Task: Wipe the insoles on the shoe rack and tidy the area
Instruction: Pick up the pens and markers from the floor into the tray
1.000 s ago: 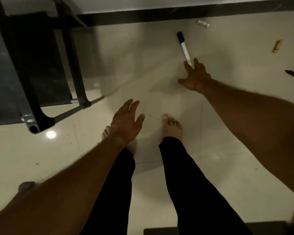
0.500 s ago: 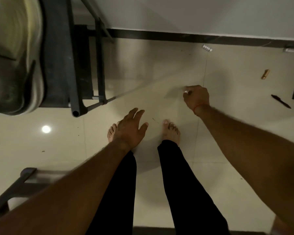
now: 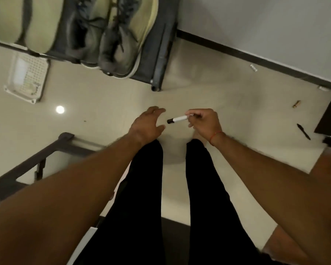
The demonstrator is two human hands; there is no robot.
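Note:
My right hand [image 3: 204, 123] pinches a white marker [image 3: 179, 119] with a black cap, held level above the floor in front of my legs. My left hand [image 3: 147, 125] hovers just left of the marker's cap, fingers spread and relaxed, holding nothing. The dark shoe rack [image 3: 161, 54] stands at the top left, with grey lace-up shoes [image 3: 115, 43] and pale yellow insoles [image 3: 6, 22] on its shelf.
A white perforated tray [image 3: 27, 77] lies on the floor under the rack's left side. On the tiles to the right lie a black pen [image 3: 303, 131], a small tan piece [image 3: 296, 103] and a small white piece [image 3: 253, 67] near the dark skirting. A dark frame [image 3: 27, 165] stands at lower left.
My right hand reached to the marker on the floor, closed on it and lifted it toward my body. The view rose, bringing the rack's shoes and insoles into sight. My left hand stayed open.

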